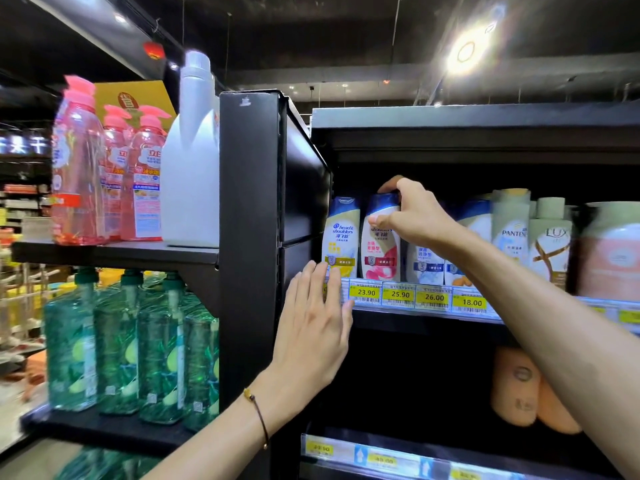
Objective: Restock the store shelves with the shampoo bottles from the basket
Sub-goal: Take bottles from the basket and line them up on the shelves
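Right hand grips the blue top of an upright white, pink-flowered shampoo bottle. Left hand spreads flat, empty.

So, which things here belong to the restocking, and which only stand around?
Job: white blue-capped shampoo bottle with pink flower label, gripped at its cap by the right hand; open left hand by the price-tag shelf rail.
Standing around: pink pump bottles; white plastic jug; green pump bottles; orange bottles.
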The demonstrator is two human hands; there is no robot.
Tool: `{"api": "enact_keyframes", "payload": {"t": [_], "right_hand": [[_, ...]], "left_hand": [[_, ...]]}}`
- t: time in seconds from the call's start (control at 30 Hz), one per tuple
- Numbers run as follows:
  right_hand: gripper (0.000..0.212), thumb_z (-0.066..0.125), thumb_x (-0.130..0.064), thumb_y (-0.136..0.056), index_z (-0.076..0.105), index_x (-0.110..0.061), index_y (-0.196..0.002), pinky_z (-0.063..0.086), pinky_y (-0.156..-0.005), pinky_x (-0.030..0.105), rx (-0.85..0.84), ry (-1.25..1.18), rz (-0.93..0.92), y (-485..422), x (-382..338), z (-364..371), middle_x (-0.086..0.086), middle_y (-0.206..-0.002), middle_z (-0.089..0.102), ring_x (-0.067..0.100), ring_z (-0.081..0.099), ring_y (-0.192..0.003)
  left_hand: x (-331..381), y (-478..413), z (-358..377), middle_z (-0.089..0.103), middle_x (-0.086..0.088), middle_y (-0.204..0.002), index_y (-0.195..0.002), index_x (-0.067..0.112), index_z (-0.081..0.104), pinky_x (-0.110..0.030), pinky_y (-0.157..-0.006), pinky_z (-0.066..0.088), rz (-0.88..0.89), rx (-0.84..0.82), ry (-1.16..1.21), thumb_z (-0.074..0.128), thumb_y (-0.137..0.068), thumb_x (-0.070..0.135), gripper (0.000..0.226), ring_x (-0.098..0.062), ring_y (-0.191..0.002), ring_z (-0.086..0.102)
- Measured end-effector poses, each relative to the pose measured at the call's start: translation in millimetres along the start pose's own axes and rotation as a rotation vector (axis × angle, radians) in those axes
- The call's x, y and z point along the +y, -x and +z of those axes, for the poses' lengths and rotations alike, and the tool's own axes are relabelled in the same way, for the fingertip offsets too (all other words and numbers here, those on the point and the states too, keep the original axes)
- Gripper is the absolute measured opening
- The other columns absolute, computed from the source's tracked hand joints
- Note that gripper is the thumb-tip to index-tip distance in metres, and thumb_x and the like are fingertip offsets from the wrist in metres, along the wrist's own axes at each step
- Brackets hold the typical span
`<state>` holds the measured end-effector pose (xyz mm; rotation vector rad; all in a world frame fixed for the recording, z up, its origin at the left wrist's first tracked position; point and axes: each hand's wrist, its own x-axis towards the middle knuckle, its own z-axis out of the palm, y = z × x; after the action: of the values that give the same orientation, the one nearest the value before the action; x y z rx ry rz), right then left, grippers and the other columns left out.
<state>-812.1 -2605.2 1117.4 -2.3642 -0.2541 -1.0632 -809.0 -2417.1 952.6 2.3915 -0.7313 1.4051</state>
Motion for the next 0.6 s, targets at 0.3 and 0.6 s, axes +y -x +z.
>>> {"api": "enact_keyframes", "payload": {"t": [0.3, 0.6], "right_hand": [[0.058, 0.077, -0.028, -0.088, 0.053, -0.009, -0.137, 0.050, -0.098, 0.038, -0.097, 0.274, -0.122, -3.0, -4.8, -7.5, 0.014, -0.131, 0.054, 0.028, 0.054, -0.121], [0.075, 0.084, -0.043, -0.079, 0.051, -0.014, -0.141, 0.049, -0.097, 0.044, -0.191, 0.604, -0.216, 0.3, -15.8, -17.0, 0.010, -0.131, 0.057, 0.028, 0.052, -0.122]], "left_hand": [[-8.5, 10.0, 6.3, 0.038, -0.017, -0.159, -0.156, 0.004, 0.034, -0.048, -0.121, 0.032, 0.044, -0.065, -0.085, 0.033, -0.107, 0.043, 0.062, -0.032, -0.153, 0.028], [-9.8, 11.7, 9.4, 0.035, -0.018, -0.160, -0.156, 0.002, 0.033, -0.047, -0.120, 0.032, 0.063, -0.073, -0.121, 0.035, -0.109, 0.041, 0.061, -0.033, -0.154, 0.023]]}}
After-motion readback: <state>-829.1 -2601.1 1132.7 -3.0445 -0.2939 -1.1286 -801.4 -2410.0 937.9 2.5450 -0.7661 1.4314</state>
